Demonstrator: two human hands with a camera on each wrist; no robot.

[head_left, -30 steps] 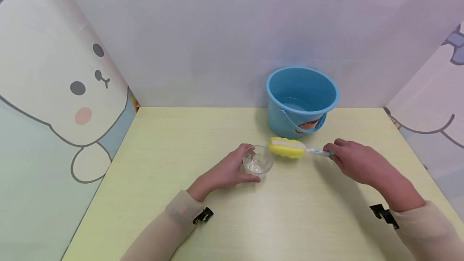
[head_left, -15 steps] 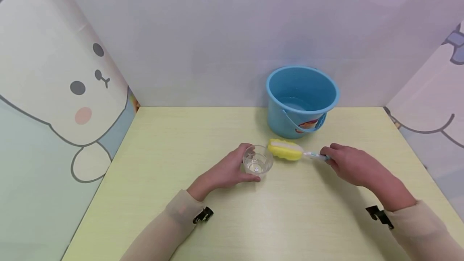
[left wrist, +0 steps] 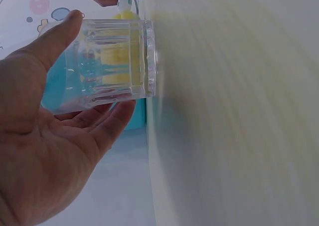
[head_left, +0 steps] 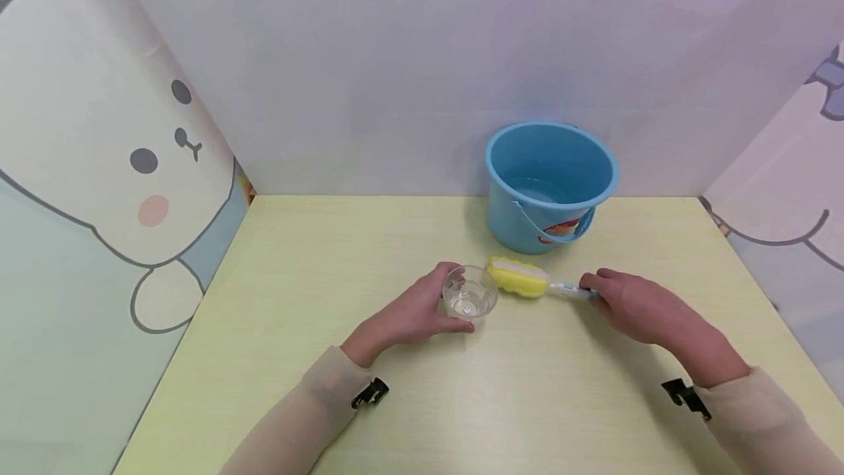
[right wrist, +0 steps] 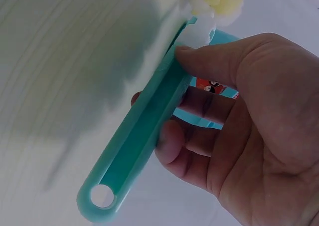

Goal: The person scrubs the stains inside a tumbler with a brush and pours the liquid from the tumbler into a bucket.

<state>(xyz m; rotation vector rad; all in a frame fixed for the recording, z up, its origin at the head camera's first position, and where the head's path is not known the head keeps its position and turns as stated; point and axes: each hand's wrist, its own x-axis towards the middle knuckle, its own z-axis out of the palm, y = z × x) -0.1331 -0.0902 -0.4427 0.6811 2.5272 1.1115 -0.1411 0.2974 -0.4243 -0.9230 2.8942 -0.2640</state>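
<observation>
My left hand [head_left: 414,309] holds a clear ribbed glass [head_left: 469,297] that stands upright on the table, with the thumb on the near side and the fingers round the far side. In the left wrist view the base of the glass [left wrist: 107,66] meets the table top. My right hand [head_left: 633,306] grips the green and white handle [right wrist: 134,131] of a sponge bottle brush between thumb and fingers. The brush's yellow and white sponge head [head_left: 519,277] points left, its tip right at the rim of the glass in the head view.
A blue bucket [head_left: 552,167] with a lowered handle and a red sticker stands at the back, just beyond the brush. Pale wooden table [head_left: 316,240] lies beneath everything. A plain back wall [head_left: 369,79] and cartoon-printed side panels [head_left: 79,130] enclose it.
My right hand has moved a little left and nearer to me, and the brush with it, so the sponge head has come down beside the glass rim. The left hand and glass have stayed put.
</observation>
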